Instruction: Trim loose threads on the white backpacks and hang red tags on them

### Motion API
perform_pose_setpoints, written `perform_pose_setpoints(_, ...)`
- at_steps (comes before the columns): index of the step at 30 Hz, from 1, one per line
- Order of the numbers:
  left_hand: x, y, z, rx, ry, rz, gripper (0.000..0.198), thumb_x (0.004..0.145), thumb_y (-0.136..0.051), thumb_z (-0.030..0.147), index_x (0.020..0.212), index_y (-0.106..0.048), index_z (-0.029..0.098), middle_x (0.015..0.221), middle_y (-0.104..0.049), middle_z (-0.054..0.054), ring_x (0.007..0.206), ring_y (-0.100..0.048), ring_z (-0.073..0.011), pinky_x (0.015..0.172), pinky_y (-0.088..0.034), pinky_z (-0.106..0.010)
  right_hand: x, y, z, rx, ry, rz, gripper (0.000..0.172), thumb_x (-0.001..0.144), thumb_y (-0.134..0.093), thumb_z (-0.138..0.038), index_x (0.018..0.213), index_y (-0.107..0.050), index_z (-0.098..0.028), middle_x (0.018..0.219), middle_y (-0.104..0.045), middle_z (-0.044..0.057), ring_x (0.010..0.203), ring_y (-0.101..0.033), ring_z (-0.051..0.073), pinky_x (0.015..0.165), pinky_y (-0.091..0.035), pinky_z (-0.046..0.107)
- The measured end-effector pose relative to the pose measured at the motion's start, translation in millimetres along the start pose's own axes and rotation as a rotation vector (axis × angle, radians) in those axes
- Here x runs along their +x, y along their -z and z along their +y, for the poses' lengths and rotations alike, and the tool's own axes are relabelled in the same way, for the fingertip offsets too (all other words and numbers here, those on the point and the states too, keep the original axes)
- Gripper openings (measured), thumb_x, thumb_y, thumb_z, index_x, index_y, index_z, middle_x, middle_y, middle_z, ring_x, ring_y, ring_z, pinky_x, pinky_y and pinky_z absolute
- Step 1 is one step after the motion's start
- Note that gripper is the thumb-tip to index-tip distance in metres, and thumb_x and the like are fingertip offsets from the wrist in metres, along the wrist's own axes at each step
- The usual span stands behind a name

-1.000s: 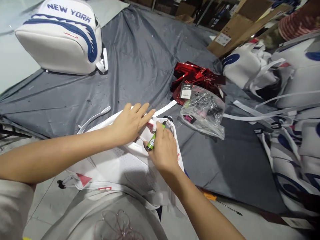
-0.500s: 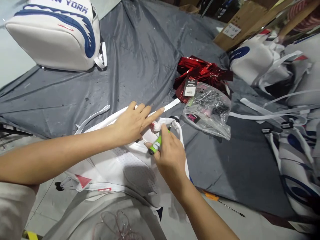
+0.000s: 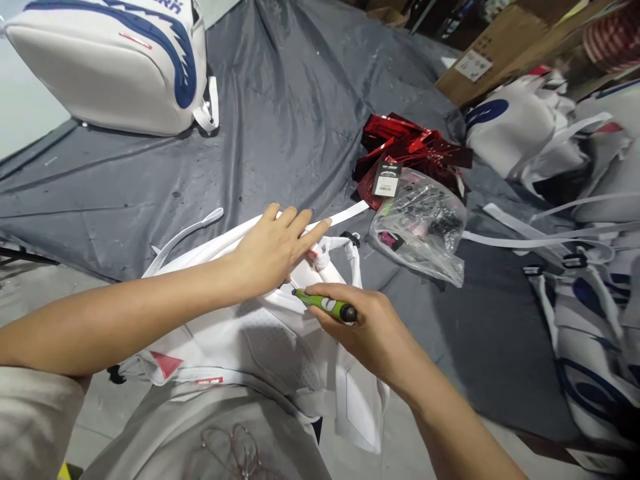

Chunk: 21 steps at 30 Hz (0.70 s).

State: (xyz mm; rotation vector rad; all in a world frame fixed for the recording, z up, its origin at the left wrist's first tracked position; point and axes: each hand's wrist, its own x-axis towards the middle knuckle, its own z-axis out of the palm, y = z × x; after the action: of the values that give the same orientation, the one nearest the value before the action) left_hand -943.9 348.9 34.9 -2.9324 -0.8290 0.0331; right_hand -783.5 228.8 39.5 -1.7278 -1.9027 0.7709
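Note:
In the head view a white backpack [image 3: 215, 333] lies across my lap and the edge of the covered table, its perforated padded side facing up. My left hand [image 3: 273, 250] grips its upper edge from above, the forefinger stretched along the rim and the thumb mostly hidden. Clasped in my right hand [image 3: 360, 313] is a slim tool with a green handle [image 3: 323, 303] and a black end. A thin shaft points from it to the fabric by my left thumb; its tip is unclear. A white strap [image 3: 350, 212] extends beyond my left fingers.
A white and blue backpack [image 3: 115, 73] stands at the far left on the grey cover [image 3: 280, 133]. Red foil [image 3: 415, 143] and a clear plastic bag of small parts [image 3: 425, 220] lie beyond my right hand. More white bags [image 3: 520, 127] and a cardboard box [image 3: 490, 50] are on the right.
My right hand has moved right and turned, so the green handle's black end now points right instead of lower left. My left hand stays on the backpack. The view has shifted slightly.

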Motion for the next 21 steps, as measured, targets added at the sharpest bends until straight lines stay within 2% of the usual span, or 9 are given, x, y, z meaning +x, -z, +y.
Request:
perform_pose_setpoints(3,1.9,-0.6,-0.3,-0.016,0.017,-0.021,0.098,0.082,-0.072,0.043,0.158,-0.020,0.013,0.157,-0.036,-0.019,0.133,-0.042,-0.0362,0.108,-0.033,-0.048,-4.1,-0.7,1.2,-0.084,0.102,0.016,0.022,0.087,-0.064,-0.018,0.105,-0.073,-0.026,0.094,-0.077,0.002,0.079,-0.072,0.019,0.069,-0.053,0.028)
perform_pose_setpoints(7,2.8,-1.7,0.0,-0.022,0.025,-0.019,0.083,0.087,-0.064,0.034,0.157,-0.025,0.013,0.157,-0.037,-0.018,0.132,-0.044,-0.0354,0.106,-0.035,-0.048,-4.1,-8.1,1.2,-0.085,0.212,0.027,0.023,0.089,-0.060,-0.015,0.106,-0.072,-0.025,0.101,-0.077,0.003,0.089,-0.072,0.020,0.082,-0.056,0.031)
perform_pose_setpoints(11,2.3,-2.5,0.4,-0.020,0.024,0.000,0.080,0.088,-0.061,0.030,0.157,-0.025,0.013,0.157,-0.037,-0.018,0.130,-0.045,-0.0347,0.104,-0.036,-0.048,-2.5,-7.1,-1.2,-0.158,0.209,-0.010,0.026,0.087,-0.058,-0.011,0.103,-0.072,-0.025,0.101,-0.077,0.003,0.089,-0.073,0.021,0.081,-0.057,0.033)
perform_pose_setpoints(15,2.3,-3.0,0.0,-0.031,0.025,-0.001,0.074,0.090,-0.057,0.029,0.156,-0.027,0.013,0.157,-0.038,-0.018,0.130,-0.045,-0.0336,0.104,-0.036,-0.047,-4.5,-4.7,-2.6,-0.093,0.232,0.003,0.029,0.089,-0.055,-0.011,0.110,-0.070,-0.025,0.107,-0.076,0.004,0.095,-0.073,0.021,0.086,-0.058,0.034)
perform_pose_setpoints(21,1.3,-2.4,-0.6,-0.045,0.017,0.004,0.072,0.091,-0.057,0.028,0.155,-0.028,0.012,0.155,-0.039,-0.018,0.129,-0.045,-0.0339,0.105,-0.036,-0.047,-9.4,-7.1,-3.4,0.002,0.129,0.017,0.024,0.091,-0.059,-0.015,0.110,-0.070,-0.025,0.108,-0.076,0.004,0.097,-0.073,0.020,0.085,-0.058,0.034)
